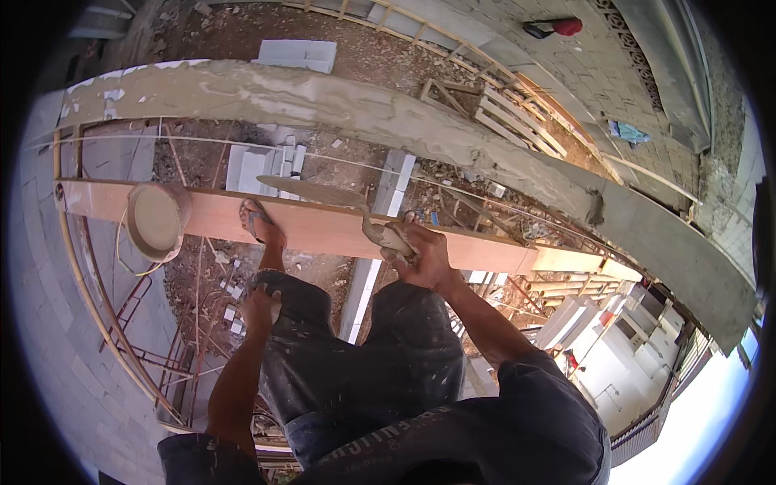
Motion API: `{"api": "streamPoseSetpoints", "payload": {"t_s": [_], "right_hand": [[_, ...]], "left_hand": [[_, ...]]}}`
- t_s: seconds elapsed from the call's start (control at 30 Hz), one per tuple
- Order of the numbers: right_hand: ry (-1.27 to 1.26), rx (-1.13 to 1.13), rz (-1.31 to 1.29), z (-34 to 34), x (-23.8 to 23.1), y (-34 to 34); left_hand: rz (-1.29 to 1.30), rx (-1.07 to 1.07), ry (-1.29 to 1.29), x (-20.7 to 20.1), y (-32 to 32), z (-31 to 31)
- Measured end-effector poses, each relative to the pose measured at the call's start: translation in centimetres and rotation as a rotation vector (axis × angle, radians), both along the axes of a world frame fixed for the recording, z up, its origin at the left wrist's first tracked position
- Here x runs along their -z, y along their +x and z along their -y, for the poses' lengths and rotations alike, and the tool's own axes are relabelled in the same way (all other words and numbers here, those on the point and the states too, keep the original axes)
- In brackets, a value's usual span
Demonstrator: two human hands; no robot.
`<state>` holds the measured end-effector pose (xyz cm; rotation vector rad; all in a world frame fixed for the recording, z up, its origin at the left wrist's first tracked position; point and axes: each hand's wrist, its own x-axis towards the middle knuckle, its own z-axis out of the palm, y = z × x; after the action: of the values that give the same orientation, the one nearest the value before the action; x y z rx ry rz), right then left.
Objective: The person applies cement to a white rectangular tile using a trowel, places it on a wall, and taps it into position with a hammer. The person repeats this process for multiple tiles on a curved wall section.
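We observe grey blockwork (61, 323) left of the orange-brown scaffold plank (323, 230), rubble-strewn ground (360, 149) below it and a mortar-smeared beam (339, 105) beyond its far edge. A mortar bucket (185, 208) and then a sandalled foot (257, 220) obstruct the plank's left part. The left hand (261, 307) rests on a knee nearside of the plank; whether it grips anything, we cannot tell. The trowel (323, 192), over the plank's far edge, points left, long axis near-parallel to it, handle grasped by the right hand (424, 257).
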<state>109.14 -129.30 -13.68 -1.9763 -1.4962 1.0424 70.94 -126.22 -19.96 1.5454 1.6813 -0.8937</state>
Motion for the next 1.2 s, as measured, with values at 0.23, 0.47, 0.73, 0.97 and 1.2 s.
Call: {"api": "streamPoseSetpoints", "payload": {"t_s": [0.23, 0.47, 0.73, 0.97, 1.2], "right_hand": [[-0.083, -0.574, 0.072, -22.0, 9.5, -28.2], [-0.184, -0.920, 0.264, -31.4, 22.9, -48.1], [-0.567, -0.417, -0.318, -24.0, 25.6, -38.3], [-0.393, -0.147, -0.832, -15.1, 12.3, -22.6], [-0.001, 0.362, -0.821, 1.7, -2.0, -8.0]], "left_hand": [[0.171, -0.193, 0.047, -0.2, -2.9, -1.8], [0.326, -0.366, -0.144, -0.2, -4.0, -3.7], [0.263, -0.359, -0.154, -0.9, -4.3, -4.8], [0.179, -0.220, -0.069, -1.7, -2.7, -5.6], [0.286, 0.112, 0.059, 0.5, -1.7, -6.6]]}}
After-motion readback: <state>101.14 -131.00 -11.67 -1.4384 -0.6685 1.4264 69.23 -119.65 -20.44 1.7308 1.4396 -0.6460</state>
